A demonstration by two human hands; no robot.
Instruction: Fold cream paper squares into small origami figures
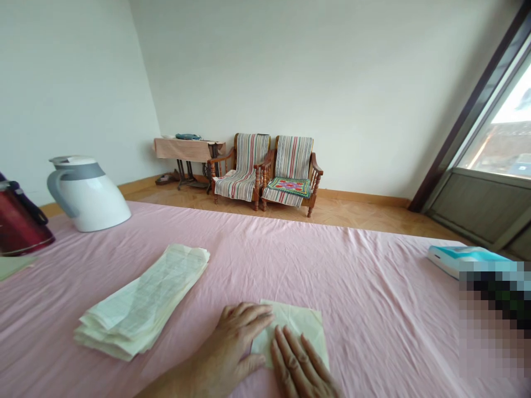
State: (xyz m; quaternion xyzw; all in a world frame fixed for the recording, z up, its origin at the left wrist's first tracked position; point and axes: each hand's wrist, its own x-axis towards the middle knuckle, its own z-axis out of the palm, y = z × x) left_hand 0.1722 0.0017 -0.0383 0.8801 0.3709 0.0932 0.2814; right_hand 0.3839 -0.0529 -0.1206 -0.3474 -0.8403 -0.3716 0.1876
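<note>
A pale green, roughly square piece of folded paper [292, 315] lies flat on the pink cloth near the front. My left hand [240, 342] rests at its left edge, fingers stretched over the upper left corner and thumb apart below. Flat on the lower middle of the paper lies my right hand [301, 365], fingers straight and side by side. Part of the paper is hidden under both hands. To the left sits a stack of long, creased pale green paper strips [145, 301].
The pink cloth [373, 293] covers the table. A white and grey jug [93, 193] and a red flask [22, 218] stand at the left. At the right edge lies a blue and white box [464, 260], partly blurred out. Two wooden chairs [265, 171] stand beyond.
</note>
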